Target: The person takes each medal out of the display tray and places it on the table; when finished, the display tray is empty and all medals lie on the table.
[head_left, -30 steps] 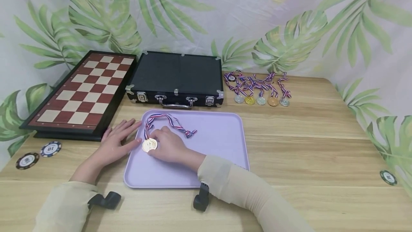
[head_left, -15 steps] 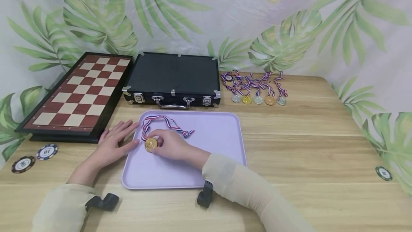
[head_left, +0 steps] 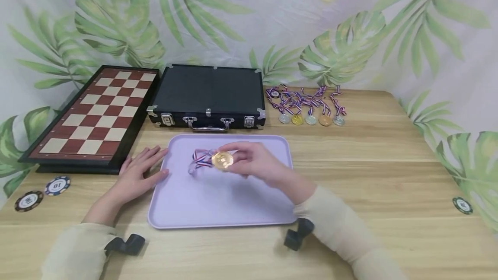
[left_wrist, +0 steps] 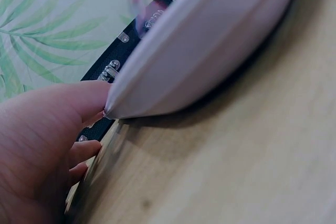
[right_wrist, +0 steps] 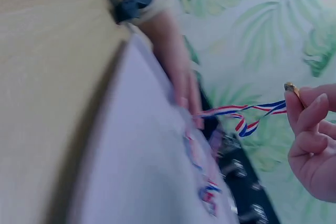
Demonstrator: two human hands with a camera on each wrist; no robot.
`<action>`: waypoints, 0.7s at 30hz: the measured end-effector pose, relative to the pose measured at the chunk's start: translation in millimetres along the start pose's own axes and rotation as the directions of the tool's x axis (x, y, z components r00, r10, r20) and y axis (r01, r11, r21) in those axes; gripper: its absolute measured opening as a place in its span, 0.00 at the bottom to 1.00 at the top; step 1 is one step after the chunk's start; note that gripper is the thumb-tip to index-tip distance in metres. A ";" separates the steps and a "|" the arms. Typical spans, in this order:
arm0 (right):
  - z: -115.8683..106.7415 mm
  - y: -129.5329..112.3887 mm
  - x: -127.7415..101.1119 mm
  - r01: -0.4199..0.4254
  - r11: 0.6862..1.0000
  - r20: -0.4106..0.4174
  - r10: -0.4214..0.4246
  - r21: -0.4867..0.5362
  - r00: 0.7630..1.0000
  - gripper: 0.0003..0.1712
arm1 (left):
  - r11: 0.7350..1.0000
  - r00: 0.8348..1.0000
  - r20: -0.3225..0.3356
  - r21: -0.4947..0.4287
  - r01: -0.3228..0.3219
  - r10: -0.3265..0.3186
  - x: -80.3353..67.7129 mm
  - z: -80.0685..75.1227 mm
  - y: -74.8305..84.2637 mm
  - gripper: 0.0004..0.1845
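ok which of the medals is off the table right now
The gold medal pinched in the right hand above the lilac tray; the other five medals lie on the table.

Behind the tray (head_left: 272, 215) the black case (head_left: 210, 92) blocks the way back, with the chessboard (head_left: 93, 116) walling the left. 5 medals (head_left: 309, 107) lie at the back right. Bare bench (head_left: 389, 185) runs open right of the tray; 2 chips (head_left: 43, 193) sit front left, 1 chip (head_left: 462, 205) far right.

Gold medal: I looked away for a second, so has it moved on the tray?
Yes. The right hand has lifted the gold medal rightward, from the lilac tray's left edge towards its middle.
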State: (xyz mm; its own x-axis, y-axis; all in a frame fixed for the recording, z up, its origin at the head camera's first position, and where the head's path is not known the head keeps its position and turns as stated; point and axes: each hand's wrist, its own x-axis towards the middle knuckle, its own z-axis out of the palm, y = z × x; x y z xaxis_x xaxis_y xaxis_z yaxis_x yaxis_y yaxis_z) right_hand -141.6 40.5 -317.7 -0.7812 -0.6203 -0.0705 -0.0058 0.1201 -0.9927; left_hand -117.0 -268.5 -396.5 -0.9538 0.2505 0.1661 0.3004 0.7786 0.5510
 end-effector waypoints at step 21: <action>-197.2 -60.7 -107.4 0.423 0.830 -0.367 -0.289 0.364 0.884 0.20 | 1.000 1.000 0.007 -0.016 -0.009 0.009 1.8 3.0 -3.0 0.31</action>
State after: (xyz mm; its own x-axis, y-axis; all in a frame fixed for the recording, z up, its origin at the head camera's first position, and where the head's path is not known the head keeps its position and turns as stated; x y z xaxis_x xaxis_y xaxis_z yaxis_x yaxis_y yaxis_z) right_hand -180.5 252.7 -230.7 -0.9182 -0.2985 0.2605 -0.1077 -0.4447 -0.8892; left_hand -119.5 -268.7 -400.2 -0.9510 0.2612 0.1656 0.3087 0.7673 0.5621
